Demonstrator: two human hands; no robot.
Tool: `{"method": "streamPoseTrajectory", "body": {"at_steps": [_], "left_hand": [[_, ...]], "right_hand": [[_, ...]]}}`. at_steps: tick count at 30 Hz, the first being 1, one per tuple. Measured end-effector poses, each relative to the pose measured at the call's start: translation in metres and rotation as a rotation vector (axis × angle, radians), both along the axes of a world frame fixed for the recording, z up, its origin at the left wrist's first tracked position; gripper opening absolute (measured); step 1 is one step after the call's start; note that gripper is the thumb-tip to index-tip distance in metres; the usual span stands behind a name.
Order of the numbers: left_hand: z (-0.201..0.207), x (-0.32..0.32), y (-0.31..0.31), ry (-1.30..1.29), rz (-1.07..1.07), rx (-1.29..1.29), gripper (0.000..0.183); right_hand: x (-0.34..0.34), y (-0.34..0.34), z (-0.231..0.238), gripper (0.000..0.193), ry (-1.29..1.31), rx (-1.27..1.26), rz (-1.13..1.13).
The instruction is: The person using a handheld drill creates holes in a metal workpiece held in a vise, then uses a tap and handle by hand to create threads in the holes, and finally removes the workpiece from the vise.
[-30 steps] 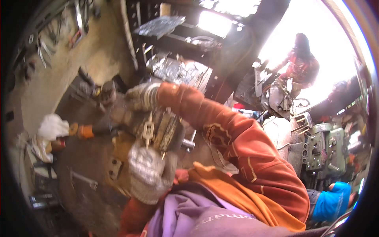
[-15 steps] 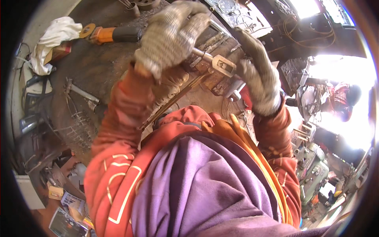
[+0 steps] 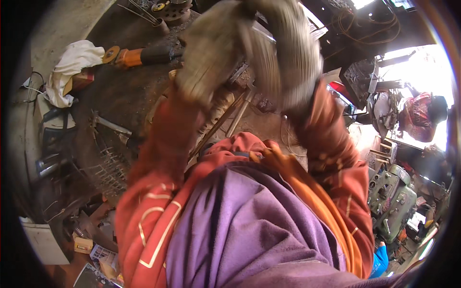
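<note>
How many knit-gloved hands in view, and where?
2: the knit-gloved left hand, top centre; the knit-gloved right hand, just right of it. Others may be hidden.

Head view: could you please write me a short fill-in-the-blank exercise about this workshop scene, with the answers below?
1. The left hand and the right hand are both ____, not bare.
2. The grinder is black and ____ in colour.
3. Left of the grinder in the picture lies a ____ cloth.
4. The machine at the lower right is ____ in colour.

Answers: gloved; orange; white; green.
</note>
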State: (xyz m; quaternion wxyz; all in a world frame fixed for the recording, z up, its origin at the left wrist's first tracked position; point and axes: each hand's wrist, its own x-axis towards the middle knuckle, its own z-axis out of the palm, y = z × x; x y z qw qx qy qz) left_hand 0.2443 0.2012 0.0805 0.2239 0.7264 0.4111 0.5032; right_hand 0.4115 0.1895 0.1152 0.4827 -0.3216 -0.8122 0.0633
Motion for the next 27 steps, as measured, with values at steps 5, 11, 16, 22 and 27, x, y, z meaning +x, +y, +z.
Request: {"method": "streamPoseTrajectory", "body": {"at_steps": [5, 11, 16, 22, 27], "left_hand": [[0.023, 0.027, -0.107, 0.027, 0.027, -0.015, 0.028], [-0.008, -0.008, -0.074, 0.105, 0.239, 0.134, 0.022], [-0.021, -0.005, 0.057, 0.308, -0.174, 0.322, 0.024], [-0.020, 0.034, 0.091, 0.407, -0.281, 0.079, 0.029], [-0.020, 0.003, 0.028, 0.224, -0.021, 0.097, 0.033]], "right_hand": [[0.032, 0.096, 0.002, 0.066, -0.492, -0.654, 0.116], [0.060, 0.071, -0.014, 0.070, -0.405, -0.759, 0.465], [0.035, -0.046, -0.011, 0.072, 0.141, -0.408, 0.032], [-0.034, -0.052, 0.002, 0.070, -0.098, -0.043, -0.108], [0.005, 0.038, 0.004, 0.065, -0.132, 0.020, -0.194]]}}
